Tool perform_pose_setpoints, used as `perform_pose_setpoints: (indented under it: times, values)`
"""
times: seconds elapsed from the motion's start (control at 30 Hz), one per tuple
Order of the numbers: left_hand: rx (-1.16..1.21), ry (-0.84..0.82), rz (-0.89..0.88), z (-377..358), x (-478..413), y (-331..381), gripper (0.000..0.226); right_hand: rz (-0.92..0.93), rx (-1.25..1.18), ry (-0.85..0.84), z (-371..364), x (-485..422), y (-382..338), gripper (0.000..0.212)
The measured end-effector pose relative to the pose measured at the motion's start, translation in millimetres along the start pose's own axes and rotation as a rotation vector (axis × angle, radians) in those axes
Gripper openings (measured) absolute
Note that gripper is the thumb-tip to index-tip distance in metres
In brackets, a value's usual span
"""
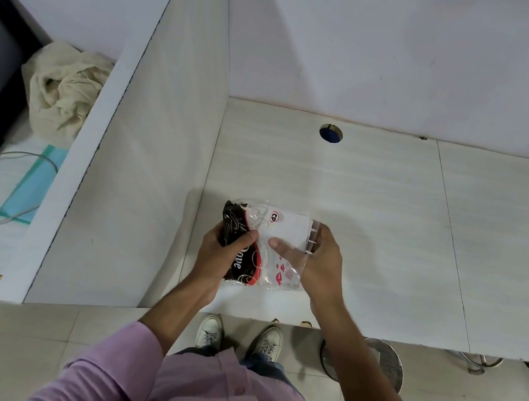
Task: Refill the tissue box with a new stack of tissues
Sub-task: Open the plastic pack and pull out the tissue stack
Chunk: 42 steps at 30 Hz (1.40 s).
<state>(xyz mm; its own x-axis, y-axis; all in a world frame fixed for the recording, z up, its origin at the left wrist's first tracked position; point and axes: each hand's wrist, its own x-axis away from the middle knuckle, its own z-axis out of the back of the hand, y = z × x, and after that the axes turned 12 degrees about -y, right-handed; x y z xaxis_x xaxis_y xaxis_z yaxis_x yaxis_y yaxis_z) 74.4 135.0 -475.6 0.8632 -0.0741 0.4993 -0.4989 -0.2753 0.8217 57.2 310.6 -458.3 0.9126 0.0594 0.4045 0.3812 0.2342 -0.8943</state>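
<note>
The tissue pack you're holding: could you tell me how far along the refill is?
Done: nothing visible. In hand: the clear plastic tissue pack printed black, red and white, gripped by left hand and right hand at the white desk. Left: unwrapping and loading; no tissue box in view.

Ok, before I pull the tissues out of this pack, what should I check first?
1. Left hand grips the black end of the tissue pack: ok.
2. Right hand holds the white end, thumb on top: ok.
3. Pack is over the desk, near its front edge: ok.
4. Pack already opened: cannot tell.
5. Tissue box ready to fill: not ok, none in view.
</note>
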Motion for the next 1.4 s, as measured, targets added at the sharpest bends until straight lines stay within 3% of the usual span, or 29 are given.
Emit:
perform_pose_setpoints:
  times: [0.13, 0.27, 0.37, 0.5, 0.63, 0.73, 0.8, 0.87, 1.03, 1.27, 1.4]
  values:
    - [-0.024, -0.012, -0.023, 1.0, 0.1, 0.5, 0.022, -0.059, -0.020, -0.059, -0.9, -1.5, 1.0, 0.053]
    - [-0.020, -0.001, -0.035, 0.1, -1.6, 0.7, 0.021, -0.017, 0.001, 0.008, -6.2, 2.0, -3.4, 0.064]
    - [-0.010, -0.015, -0.041, 0.1, -1.5, 1.8, 0.020, 0.022, -0.026, -0.024, -5.8, 2.8, -6.4, 0.057]
    - [-0.019, -0.052, -0.040, 3.2, -1.3, 1.5, 0.021, -0.002, -0.115, -0.152, -2.0, 2.8, -13.2, 0.055]
    - [-0.015, -0.108, -0.019, 3.3, -1.2, 3.2, 0.031, -0.043, -0.291, -0.391, 5.0, 10.7, -20.0, 0.036]
    - [0.000, -0.131, -0.014, 5.9, -1.6, 4.6, 0.055, -0.049, -0.373, -0.506, 11.9, 11.0, -15.2, 0.046]
    - [0.023, -0.139, -0.005, 9.4, -2.4, 4.4, 0.058, -0.069, -0.388, -0.544, 14.4, 7.5, -7.8, 0.058]
    - [0.034, -0.134, 0.007, 10.9, -3.2, 5.2, 0.056, -0.082, -0.365, -0.532, 15.1, 5.8, 0.1, 0.060]
    - [0.059, -0.077, 0.040, 9.2, -6.5, 7.6, 0.047, -0.136, -0.425, -0.451, 20.4, 8.4, 1.5, 0.040]
    - [-0.004, -0.100, 0.094, 6.5, -9.4, 5.6, 0.036, -0.145, -0.506, -0.441, 21.9, 8.9, 6.6, 0.039]
    - [0.031, -0.074, 0.091, 8.5, -14.5, 7.4, 0.030, -0.141, -0.542, -0.353, 28.8, 5.8, 5.8, 0.034]
